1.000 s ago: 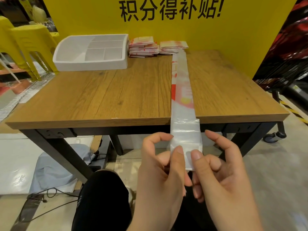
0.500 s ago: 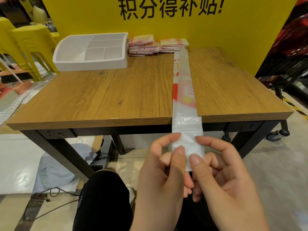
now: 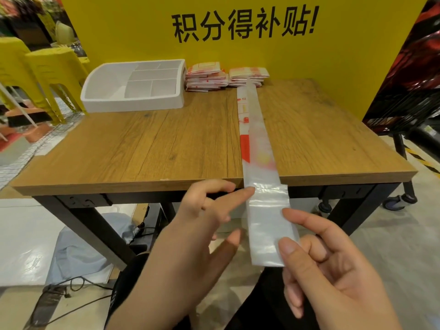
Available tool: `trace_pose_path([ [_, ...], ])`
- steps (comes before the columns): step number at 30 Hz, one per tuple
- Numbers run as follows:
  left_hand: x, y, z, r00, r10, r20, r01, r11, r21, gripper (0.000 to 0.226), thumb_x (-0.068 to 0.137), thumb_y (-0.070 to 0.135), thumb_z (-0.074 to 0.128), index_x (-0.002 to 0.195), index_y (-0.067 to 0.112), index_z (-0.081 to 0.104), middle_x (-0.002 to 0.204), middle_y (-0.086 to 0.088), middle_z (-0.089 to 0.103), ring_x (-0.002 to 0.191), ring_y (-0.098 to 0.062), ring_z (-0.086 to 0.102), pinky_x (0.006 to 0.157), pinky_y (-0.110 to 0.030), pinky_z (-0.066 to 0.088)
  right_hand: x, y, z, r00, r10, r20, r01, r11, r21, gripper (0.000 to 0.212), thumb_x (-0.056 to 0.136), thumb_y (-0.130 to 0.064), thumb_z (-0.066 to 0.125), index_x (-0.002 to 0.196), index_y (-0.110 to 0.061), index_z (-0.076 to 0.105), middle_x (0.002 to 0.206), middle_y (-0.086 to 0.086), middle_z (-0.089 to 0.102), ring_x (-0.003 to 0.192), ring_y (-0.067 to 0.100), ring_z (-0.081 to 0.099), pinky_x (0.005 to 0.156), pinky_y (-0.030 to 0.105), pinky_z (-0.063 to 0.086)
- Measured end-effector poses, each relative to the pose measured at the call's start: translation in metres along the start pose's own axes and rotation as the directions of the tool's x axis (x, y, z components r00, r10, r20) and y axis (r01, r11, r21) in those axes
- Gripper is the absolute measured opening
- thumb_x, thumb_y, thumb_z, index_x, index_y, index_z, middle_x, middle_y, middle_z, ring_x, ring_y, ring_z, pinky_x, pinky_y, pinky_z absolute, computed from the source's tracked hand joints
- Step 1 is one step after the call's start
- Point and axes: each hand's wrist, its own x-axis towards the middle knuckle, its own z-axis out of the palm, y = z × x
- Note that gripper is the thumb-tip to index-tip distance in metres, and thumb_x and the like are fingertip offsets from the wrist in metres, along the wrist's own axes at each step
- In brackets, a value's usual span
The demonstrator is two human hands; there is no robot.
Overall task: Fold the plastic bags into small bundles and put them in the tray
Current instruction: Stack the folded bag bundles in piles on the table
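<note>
A plastic bag [image 3: 258, 144], folded into a long narrow strip with red print, lies down the wooden table [image 3: 142, 151] and hangs over its front edge. My right hand [image 3: 333, 282] pinches the strip's clear lower end between thumb and fingers, below the table edge. My left hand [image 3: 190, 246] is spread, its index fingertip touching the strip's left edge just under the table edge. The white divided tray [image 3: 133, 101] stands at the back left with nothing in its compartments. Two stacks of flat folded bags [image 3: 207, 77] lie beside it at the back.
A yellow panel with black characters [image 3: 242, 25] rises behind the table. Yellow plastic chairs [image 3: 47, 75] stand at the left. A dark cart on casters [image 3: 395, 201] stands at the right. Cables and a grey cloth [image 3: 78, 253] lie on the floor under the table.
My left hand has let go of the strip's end and opened out, its index finger now reaching up to the strip's left edge. My right hand keeps its pinch.
</note>
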Motion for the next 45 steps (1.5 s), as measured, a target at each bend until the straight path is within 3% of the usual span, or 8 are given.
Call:
trace_pose_path([
  [7, 0.023, -0.011, 0.015, 0.989, 0.088, -0.120, -0.069, 0.986, 0.152, 0.027, 0.088, 0.017, 0.059, 0.109, 0.026, 0.074, 0.116, 0.016, 0.066, 0.110, -0.012, 0.057, 0.090, -0.026, 0.046, -0.002, -0.006, -0.002, 0.998, 0.042, 0.044, -0.041, 0.999, -0.011, 0.078, 0.030, -0.062, 0.093, 0.099, -0.030, 0.075, 0.052, 0.014, 0.050, 0.032, 0.022, 0.045, 0.035, 0.022, 0.040],
  [11, 0.023, -0.011, 0.014, 0.985, 0.096, -0.141, -0.074, 0.986, 0.152, 0.027, 0.089, 0.017, 0.055, 0.106, 0.027, 0.075, 0.112, 0.019, 0.067, 0.107, -0.011, 0.058, 0.087, -0.024, 0.045, -0.001, -0.021, -0.018, 0.976, -0.047, 0.211, 0.086, 0.980, -0.181, 0.069, 0.056, -0.075, 0.079, 0.114, -0.038, 0.070, 0.066, 0.011, 0.060, 0.048, 0.025, 0.058, 0.043, 0.024, 0.045],
  [15, 0.024, -0.009, 0.012, 0.982, 0.117, -0.148, -0.096, 0.985, 0.143, 0.028, 0.089, 0.017, 0.054, 0.106, 0.027, 0.074, 0.111, 0.018, 0.067, 0.106, -0.011, 0.059, 0.087, -0.022, 0.045, 0.022, -0.025, -0.042, 0.926, -0.322, 0.198, 0.363, 0.608, -0.706, 0.044, 0.086, -0.049, 0.070, 0.128, -0.049, 0.058, 0.102, -0.008, 0.064, 0.080, 0.013, 0.064, 0.063, 0.019, 0.050],
  [17, 0.024, -0.009, 0.013, 0.979, 0.123, -0.162, -0.103, 0.987, 0.127, 0.026, 0.090, 0.018, 0.055, 0.107, 0.027, 0.074, 0.110, 0.018, 0.067, 0.105, -0.009, 0.059, 0.088, -0.020, 0.045, 0.035, -0.020, -0.040, 0.880, -0.383, 0.281, 0.449, 0.478, -0.755, 0.044, 0.087, -0.030, 0.070, 0.128, -0.043, 0.060, 0.108, -0.013, 0.061, 0.089, 0.011, 0.063, 0.067, 0.014, 0.048],
  [22, 0.022, -0.007, 0.014, 0.986, 0.039, -0.163, -0.037, 0.999, 0.015, 0.027, 0.089, 0.025, 0.055, 0.112, 0.031, 0.068, 0.106, 0.023, 0.063, 0.104, 0.000, 0.057, 0.080, -0.010, 0.043, 0.049, -0.009, -0.029, 0.887, -0.396, 0.236, 0.435, 0.548, -0.714, 0.019, 0.087, -0.030, 0.066, 0.099, -0.044, 0.068, 0.103, -0.016, 0.065, 0.092, 0.007, 0.063, 0.063, 0.012, 0.048],
  [26, 0.019, -0.002, 0.018, 0.980, -0.118, -0.159, 0.087, 0.978, -0.190, 0.023, 0.088, 0.032, 0.060, 0.110, 0.039, 0.065, 0.108, 0.022, 0.064, 0.102, -0.006, 0.064, 0.076, -0.021, 0.051, 0.052, -0.003, -0.028, 0.924, -0.346, 0.163, 0.361, 0.651, -0.668, 0.019, 0.082, -0.028, 0.067, 0.093, -0.043, 0.070, 0.102, -0.013, 0.067, 0.084, 0.014, 0.068, 0.063, 0.039, 0.059],
  [34, 0.016, 0.011, 0.030, 0.877, -0.480, 0.006, 0.376, 0.680, -0.629, 0.006, 0.086, 0.035, 0.068, 0.090, 0.039, 0.071, 0.091, -0.006, 0.067, 0.080, -0.020, 0.071, 0.067, -0.033, 0.062, 0.056, -0.003, -0.021, 0.962, -0.262, 0.081, 0.265, 0.808, -0.526, 0.018, 0.078, -0.041, 0.070, 0.088, -0.027, 0.073, 0.081, 0.000, 0.068, 0.074, 0.016, 0.067, 0.059, 0.036, 0.060],
  [45, 0.030, 0.026, 0.031, 0.729, -0.676, 0.107, 0.489, 0.406, -0.772, 0.026, 0.081, 0.031, 0.071, 0.087, 0.006, 0.068, 0.075, -0.008, 0.072, 0.068, -0.018, 0.072, 0.050, -0.034, 0.059, 0.055, -0.005, -0.003, 0.980, -0.193, -0.041, 0.162, 0.906, -0.392, 0.018, 0.078, -0.040, 0.071, 0.074, -0.023, 0.070, 0.066, 0.007, 0.066, 0.057, 0.014, 0.065, 0.050, 0.027, 0.055],
])
